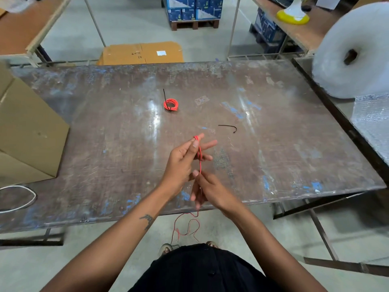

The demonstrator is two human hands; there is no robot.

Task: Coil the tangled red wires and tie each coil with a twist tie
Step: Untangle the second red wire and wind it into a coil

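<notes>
— Wire (199,157), red, where is it?
— Between the two hands, over the near middle of the table (273,127). Its loose end hangs off the near edge toward the floor.
— What lies around, left to right?
— Cardboard box (27,131) far left, white loop (16,199) near it. Then a tied red coil (171,104) mid-table, well apart from the hands. A black tie (228,127) just right of them. Bubble wrap roll (353,53) far right.
— Grips?
— Left hand (185,161) pinches wraps at its fingertips, other fingers spread. Right hand (210,190) pinches the strand below.
</notes>
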